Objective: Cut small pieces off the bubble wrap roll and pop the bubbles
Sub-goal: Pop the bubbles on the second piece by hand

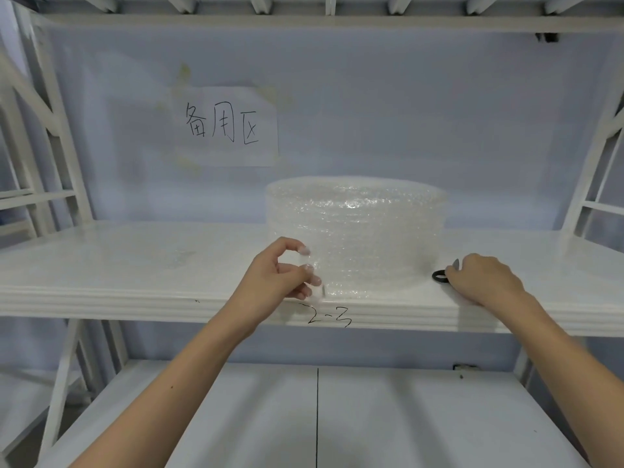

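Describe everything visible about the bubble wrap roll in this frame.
The bubble wrap roll is a wide, squat cylinder of clear, glossy bubble film, wound in many layers and standing on end on the white shelf, near its front edge. The left hand pinches at its lower left side, apparently at the loose end. The right hand rests just right of it, covering a black-handled tool, probably scissors.

You face a white sheet of paper (225,127) taped to the back wall, and it bears three handwritten black characters, 备用区. On the front edge of the shelf (101,298) in front of you, someone has written "2-3" (329,317) in black marker, just below your left hand (283,271). No other writing, brand or number can be read anywhere else in your view.
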Available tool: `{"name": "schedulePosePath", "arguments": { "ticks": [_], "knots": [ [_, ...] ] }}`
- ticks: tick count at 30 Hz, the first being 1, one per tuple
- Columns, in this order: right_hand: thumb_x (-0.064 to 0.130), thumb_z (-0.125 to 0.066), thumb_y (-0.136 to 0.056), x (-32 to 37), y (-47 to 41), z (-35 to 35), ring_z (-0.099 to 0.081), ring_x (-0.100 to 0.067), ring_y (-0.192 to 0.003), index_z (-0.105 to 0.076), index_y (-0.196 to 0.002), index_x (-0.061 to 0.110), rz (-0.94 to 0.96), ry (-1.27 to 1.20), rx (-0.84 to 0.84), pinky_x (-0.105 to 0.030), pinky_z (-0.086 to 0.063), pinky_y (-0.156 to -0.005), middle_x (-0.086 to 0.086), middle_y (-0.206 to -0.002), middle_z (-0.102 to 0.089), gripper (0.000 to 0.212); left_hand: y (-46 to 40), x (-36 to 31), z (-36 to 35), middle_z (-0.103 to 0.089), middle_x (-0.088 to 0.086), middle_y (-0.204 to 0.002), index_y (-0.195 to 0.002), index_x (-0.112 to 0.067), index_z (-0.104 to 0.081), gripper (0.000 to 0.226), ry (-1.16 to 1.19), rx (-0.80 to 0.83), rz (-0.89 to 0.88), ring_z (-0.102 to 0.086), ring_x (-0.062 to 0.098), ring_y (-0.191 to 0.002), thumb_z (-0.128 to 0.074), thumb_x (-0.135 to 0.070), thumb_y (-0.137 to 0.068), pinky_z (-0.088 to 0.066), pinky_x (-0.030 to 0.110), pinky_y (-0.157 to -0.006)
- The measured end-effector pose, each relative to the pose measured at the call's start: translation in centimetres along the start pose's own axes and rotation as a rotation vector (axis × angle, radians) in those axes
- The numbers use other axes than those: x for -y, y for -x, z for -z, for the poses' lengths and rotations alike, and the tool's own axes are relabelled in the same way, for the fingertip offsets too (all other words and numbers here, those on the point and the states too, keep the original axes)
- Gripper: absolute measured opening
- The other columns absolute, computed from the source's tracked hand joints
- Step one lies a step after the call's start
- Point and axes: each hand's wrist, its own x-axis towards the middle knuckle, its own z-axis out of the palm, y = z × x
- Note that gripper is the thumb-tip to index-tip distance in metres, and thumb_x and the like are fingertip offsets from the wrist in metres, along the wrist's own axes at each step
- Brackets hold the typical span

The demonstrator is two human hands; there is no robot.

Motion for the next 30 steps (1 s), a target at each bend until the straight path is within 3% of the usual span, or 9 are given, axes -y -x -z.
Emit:
{"name": "schedulePosePath", "arguments": {
  "ticks": [3, 7, 9, 12, 15, 18, 23, 27, 30],
  "knots": [
    [0.03, -0.04, -0.095, 0.7, 1.6, 0.3, -0.051, -0.03, -0.066, -0.051, -0.077, 0.004, 0.062, 0.01, -0.19, -0.033, -0.04, -0.06, -0.009, -0.069, -0.051, 0.033, -0.1, -0.1, 0.6, -0.077, 0.014, -0.078, -0.095, -0.012, -0.061, 0.012, -0.002, -0.023, -0.013, -0.062, 0.02, -0.059, -0.059, -0.001, -0.092, -0.056, 0.025, -0.064],
    [0.033, -0.043, -0.092, 4.4, 5.7, 1.6, -0.048, -0.028, -0.056, -0.047, -0.06, 0.009, 0.27, -0.231, -0.314, -0.033, -0.036, -0.054, -0.007, -0.056, -0.052, 0.04, -0.4, 0.1, 1.1, -0.075, 0.021, -0.084, -0.096, -0.009, -0.065, 0.007, 0.01, -0.067, -0.026, -0.063, 0.017, -0.058, -0.061, -0.005, -0.093, -0.056, 0.024, -0.064],
    [0.031, -0.05, -0.091, 7.4, 7.8, 2.1, -0.044, -0.023, -0.053, -0.048, -0.055, 0.008, 0.388, -0.458, -0.225, -0.031, -0.034, -0.053, -0.004, -0.048, -0.045, 0.043, -0.5, 0.2, 1.3, -0.074, 0.023, -0.086, -0.098, -0.007, -0.065, 0.009, 0.019, -0.085, -0.036, -0.063, 0.018, -0.061, -0.059, -0.004, -0.093, -0.058, 0.025, -0.068],
    [0.031, -0.055, -0.093, 11.2, 10.6, 2.0, -0.049, -0.015, -0.043, -0.065, -0.065, 0.007, 0.503, -0.789, 0.103, -0.025, -0.04, -0.047, 0.001, -0.048, -0.055, 0.038, -0.3, 0.4, 1.5, -0.076, 0.018, -0.084, -0.1, -0.008, -0.066, 0.01, 0.043, -0.1, -0.055, -0.064, 0.019, -0.066, -0.059, -0.004, -0.094, -0.059, 0.027, -0.073],
    [0.04, -0.054, -0.094, 14.0, 12.0, 1.4, -0.063, -0.018, -0.057, -0.072, -0.088, 0.007, 0.513, -0.925, 0.35, -0.032, -0.053, -0.05, -0.004, -0.076, -0.072, 0.038, -0.1, 0.5, 2.1, -0.071, 0.026, -0.081, -0.1, -0.011, -0.067, 0.014, 0.011, -0.125, -0.088, -0.064, 0.018, -0.07, -0.058, -0.004, -0.093, -0.059, 0.032, -0.081],
    [0.047, -0.058, -0.09, 15.9, 12.0, 0.3, -0.065, -0.015, -0.063, -0.073, -0.09, 0.006, 0.489, -0.956, 0.437, -0.028, -0.056, -0.058, -0.006, -0.084, -0.074, 0.043, 0.1, 0.5, 2.9, -0.064, 0.03, -0.079, -0.101, -0.015, -0.068, 0.017, -0.037, -0.148, -0.115, -0.064, 0.016, -0.077, -0.059, -0.005, -0.091, -0.057, 0.035, -0.089],
    [0.031, -0.07, -0.087, 17.7, 11.4, -1.5, -0.061, -0.018, -0.06, -0.07, -0.083, -0.006, 0.437, -1.071, 0.528, -0.029, -0.053, -0.06, -0.012, -0.073, -0.067, 0.037, -0.1, 0.8, 4.1, -0.075, 0.017, -0.09, -0.101, -0.015, -0.068, 0.018, -0.067, -0.169, -0.106, -0.07, 0.022, -0.092, -0.056, -0.005, -0.091, -0.054, 0.038, -0.093],
    [0.023, -0.068, -0.089, 18.9, 11.4, -2.4, -0.062, -0.016, -0.059, -0.072, -0.085, 0.003, 0.443, -1.087, 0.553, -0.025, -0.052, -0.056, -0.007, -0.073, -0.07, 0.021, -0.3, 0.9, 5.1, -0.075, -0.002, -0.08, -0.097, -0.013, -0.071, 0.018, 0.042, -0.192, -0.057, -0.071, 0.016, -0.082, -0.054, -0.013, -0.095, -0.057, 0.034, -0.087],
    [0.024, -0.068, -0.089, 19.6, 11.4, -3.0, -0.064, -0.015, -0.062, -0.072, -0.084, 0.01, 0.458, -1.075, 0.576, -0.022, -0.051, -0.054, -0.005, -0.075, -0.072, 0.015, -0.6, 1.1, 5.9, -0.077, 0.009, -0.086, -0.1, -0.012, -0.07, 0.012, 0.084, -0.209, -0.05, -0.071, 0.021, -0.083, -0.062, -0.011, -0.091, -0.058, 0.035, -0.087]
  ]
}}
